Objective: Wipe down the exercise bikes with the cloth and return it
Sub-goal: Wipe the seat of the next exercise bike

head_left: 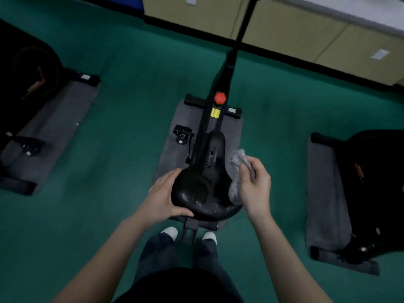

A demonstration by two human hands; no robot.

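Left hand [162, 196] on saddle [203, 189], cloth [237, 158] in right hand [254, 184], second bike [376, 176] beside

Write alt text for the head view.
Standing behind a black exercise bike, a person rests the left hand on its saddle while the right hand grips a grey cloth beside it. The floor is green carpet.
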